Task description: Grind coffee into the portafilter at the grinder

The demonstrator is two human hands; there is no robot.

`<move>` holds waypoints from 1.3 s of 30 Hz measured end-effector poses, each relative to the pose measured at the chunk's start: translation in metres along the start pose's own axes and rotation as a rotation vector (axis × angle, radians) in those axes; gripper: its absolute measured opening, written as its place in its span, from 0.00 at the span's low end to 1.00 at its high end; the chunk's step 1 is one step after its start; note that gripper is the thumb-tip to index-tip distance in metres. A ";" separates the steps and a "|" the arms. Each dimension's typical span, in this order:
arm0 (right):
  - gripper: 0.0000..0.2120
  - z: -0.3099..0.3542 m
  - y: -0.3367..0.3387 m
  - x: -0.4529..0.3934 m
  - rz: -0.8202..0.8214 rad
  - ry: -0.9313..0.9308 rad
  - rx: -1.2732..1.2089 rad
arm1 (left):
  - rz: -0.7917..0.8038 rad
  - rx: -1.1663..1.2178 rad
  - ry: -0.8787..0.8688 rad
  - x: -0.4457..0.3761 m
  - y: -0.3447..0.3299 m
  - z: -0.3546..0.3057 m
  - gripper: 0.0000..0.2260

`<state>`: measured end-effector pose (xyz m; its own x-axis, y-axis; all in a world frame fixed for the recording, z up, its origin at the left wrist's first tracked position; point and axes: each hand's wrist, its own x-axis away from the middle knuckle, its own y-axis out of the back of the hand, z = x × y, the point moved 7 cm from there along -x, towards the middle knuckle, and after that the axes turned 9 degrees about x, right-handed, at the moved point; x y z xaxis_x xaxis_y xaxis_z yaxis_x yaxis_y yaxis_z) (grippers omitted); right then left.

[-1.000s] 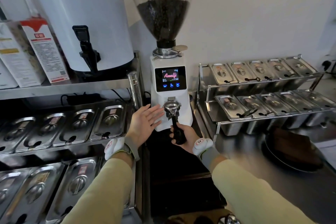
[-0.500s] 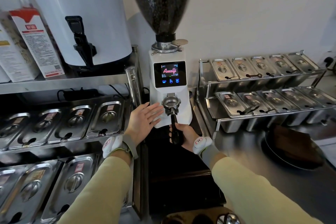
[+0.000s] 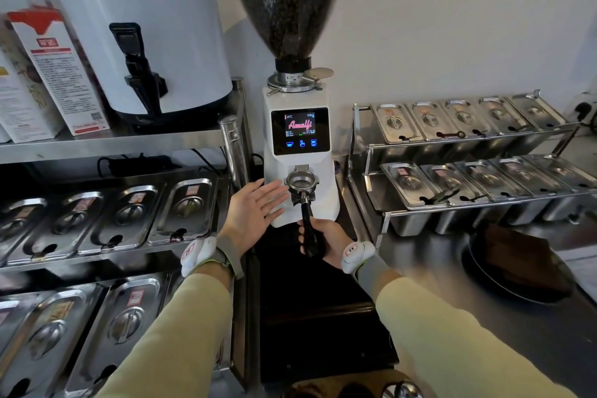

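A white grinder [image 3: 298, 100] stands in the middle, its clear hopper [image 3: 287, 13] half full of dark beans and its black screen [image 3: 299, 130] lit. The portafilter [image 3: 302, 182] sits under the grinder's chute, its steel basket facing up and looking empty. My right hand [image 3: 318, 236] is closed around its black handle. My left hand [image 3: 255, 212] is held flat with fingers apart, just left of the basket, against the grinder's lower body, holding nothing.
A white drink dispenser [image 3: 135, 26] with a black tap and cartons [image 3: 51, 74] stand on the left shelf [image 3: 106, 142]. Lidded steel pans [image 3: 129, 213] fill the racks at left. A two-tier rack of steel pans [image 3: 478, 152] stands right. A dark round tray [image 3: 517, 268] lies on the counter.
My hands and the portafilter keep the same pose at the grinder. The view has tilted slightly downward.
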<state>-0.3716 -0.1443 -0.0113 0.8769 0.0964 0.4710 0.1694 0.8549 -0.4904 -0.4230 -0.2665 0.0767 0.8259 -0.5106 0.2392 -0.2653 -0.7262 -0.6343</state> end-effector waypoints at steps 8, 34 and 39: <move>0.16 0.010 0.004 0.000 -0.192 -0.001 0.253 | 0.006 0.010 0.005 0.002 -0.003 0.003 0.18; 0.16 0.033 -0.006 0.016 -0.382 0.066 1.162 | 0.007 0.007 -0.012 0.004 -0.007 0.000 0.18; 0.15 0.031 -0.009 0.014 -0.409 0.066 1.137 | 0.008 0.005 -0.011 0.004 -0.008 0.001 0.18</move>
<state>-0.3747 -0.1351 0.0221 0.8777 -0.2834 0.3864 -0.0240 0.7794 0.6260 -0.4175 -0.2626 0.0819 0.8289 -0.5117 0.2261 -0.2699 -0.7197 -0.6396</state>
